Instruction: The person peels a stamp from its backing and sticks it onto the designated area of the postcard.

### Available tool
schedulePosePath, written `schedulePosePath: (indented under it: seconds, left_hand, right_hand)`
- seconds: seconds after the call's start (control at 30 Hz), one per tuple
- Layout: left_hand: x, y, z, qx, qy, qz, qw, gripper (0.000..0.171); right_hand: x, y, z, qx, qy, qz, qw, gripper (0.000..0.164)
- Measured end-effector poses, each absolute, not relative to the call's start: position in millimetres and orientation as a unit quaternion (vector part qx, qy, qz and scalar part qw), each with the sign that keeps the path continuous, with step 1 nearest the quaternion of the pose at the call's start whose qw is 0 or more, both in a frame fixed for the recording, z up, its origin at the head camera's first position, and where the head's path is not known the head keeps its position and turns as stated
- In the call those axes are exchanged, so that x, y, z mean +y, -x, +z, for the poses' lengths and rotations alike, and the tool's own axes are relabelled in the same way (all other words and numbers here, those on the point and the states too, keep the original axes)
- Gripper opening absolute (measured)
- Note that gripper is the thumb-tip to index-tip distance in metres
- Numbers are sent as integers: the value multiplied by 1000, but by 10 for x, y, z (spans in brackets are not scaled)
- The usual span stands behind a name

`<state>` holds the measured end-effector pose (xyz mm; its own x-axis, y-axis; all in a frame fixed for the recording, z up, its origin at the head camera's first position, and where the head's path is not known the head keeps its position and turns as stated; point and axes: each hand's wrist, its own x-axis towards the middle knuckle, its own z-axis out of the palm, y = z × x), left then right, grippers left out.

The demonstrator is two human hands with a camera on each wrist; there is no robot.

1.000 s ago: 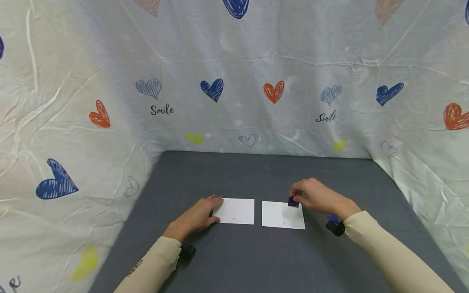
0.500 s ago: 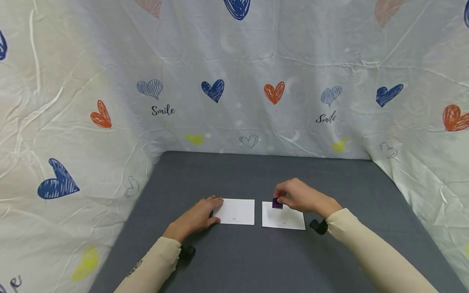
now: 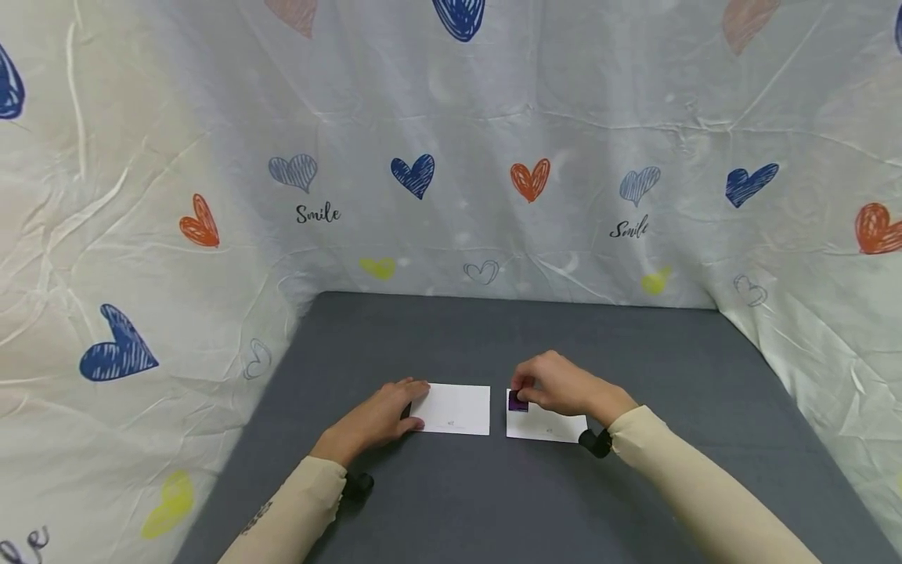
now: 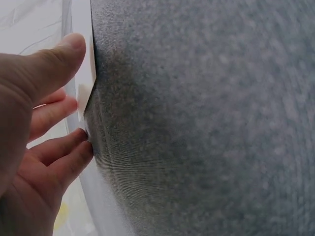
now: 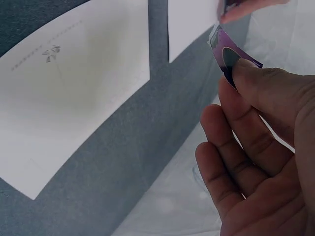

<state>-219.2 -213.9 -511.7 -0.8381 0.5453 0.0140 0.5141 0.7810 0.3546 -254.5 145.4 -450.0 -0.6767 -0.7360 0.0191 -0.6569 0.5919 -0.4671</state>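
Observation:
My left hand (image 3: 380, 415) rests at the left end of a white card (image 3: 458, 409), thumb on its near corner and fingertips by the far one. In the left wrist view the thumb (image 4: 66, 54) lies on the card's edge and the fingers look relaxed. Between thumb and forefinger, my right hand (image 3: 564, 385) pinches a small purple square piece (image 3: 517, 402), held over the left part of a second white card (image 3: 548, 425). In the right wrist view this purple piece (image 5: 231, 49) shows a dark oval, partly covered by the thumb.
The two cards lie side by side on a dark grey table (image 3: 451, 501), a narrow gap between them. Each carries a small printed mark near its lower edge. A white cloth with hearts (image 3: 479, 219) hangs behind and at the sides. Black straps sit at both wrists.
My right hand has moved left with the purple piece, from the second card's right corner to its left part. A blue object seen earlier beside that wrist is out of sight. The left hand stays put.

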Motion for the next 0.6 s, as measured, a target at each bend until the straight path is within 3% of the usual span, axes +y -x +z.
schedulePosePath:
  seconds: [0.23,0.6]
  left_hand:
    - [-2079,2207,-5035,942,-284,177,6,63]
    - [-1557,2252,-4816,915,-331,228,-39,40]
  right_hand:
    - [1380,2548,-4437,887,401,-217,70,10]
    - [1250,2544,-4360,878,417,-229,51,6]
